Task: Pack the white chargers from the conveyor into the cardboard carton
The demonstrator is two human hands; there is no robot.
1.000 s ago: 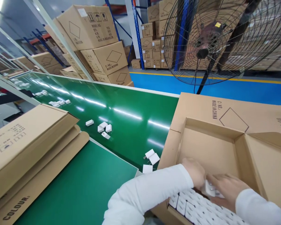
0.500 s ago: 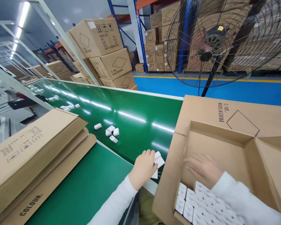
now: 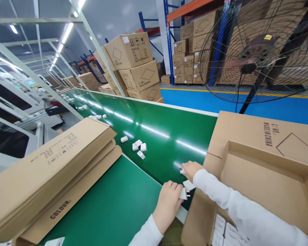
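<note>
A black wire-caged fan (image 3: 248,68) stands at the right, before a blue-and-orange rack (image 3: 170,51). Stacked cartons (image 3: 139,74) rise beyond; a yellow line (image 3: 179,90) crosses the blue floor (image 3: 192,100). Ceiling lights (image 3: 67,33) glow above what appear to be machines (image 3: 10,94).

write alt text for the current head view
The left hand holds a white plug, the right hand touches a white item, over a green belt beside an open cardboard box with white pieces inside; fan behind.
</note>
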